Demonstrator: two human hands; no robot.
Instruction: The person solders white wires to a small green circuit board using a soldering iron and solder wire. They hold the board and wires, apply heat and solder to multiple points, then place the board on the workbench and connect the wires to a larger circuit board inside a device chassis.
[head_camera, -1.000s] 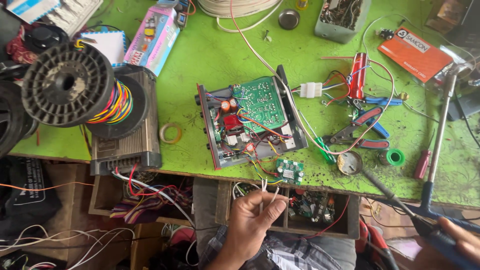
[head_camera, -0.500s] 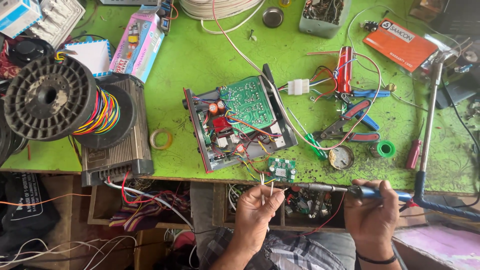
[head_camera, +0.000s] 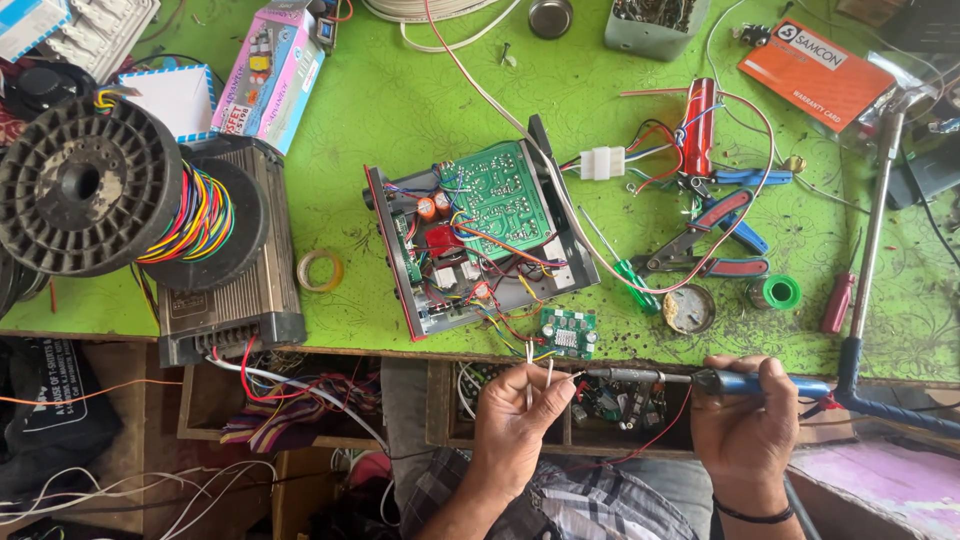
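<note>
My left hand (head_camera: 515, 415) pinches two thin white wires (head_camera: 538, 362) that run up to a small green circuit module (head_camera: 567, 332) at the table's front edge. My right hand (head_camera: 748, 418) grips the blue handle of a soldering iron (head_camera: 690, 378), held level, its tip pointing left and almost touching the wire ends. Behind the module sits an open metal chassis (head_camera: 480, 240) with a green circuit board, capacitors and coloured wiring.
A green tabletop (head_camera: 420, 100) holds a big spool of coloured wire (head_camera: 110, 190), a ribbed metal box (head_camera: 230, 290), a tape roll (head_camera: 320, 270), pliers (head_camera: 715, 240), a green-handled screwdriver (head_camera: 625, 265), a solder tin (head_camera: 688, 310), a red cylinder (head_camera: 700, 125) and an orange card (head_camera: 818, 70). Drawers of parts lie below.
My right hand has come in from the lower right with the soldering iron and brought its tip to the wires. My left hand keeps holding the wires.
</note>
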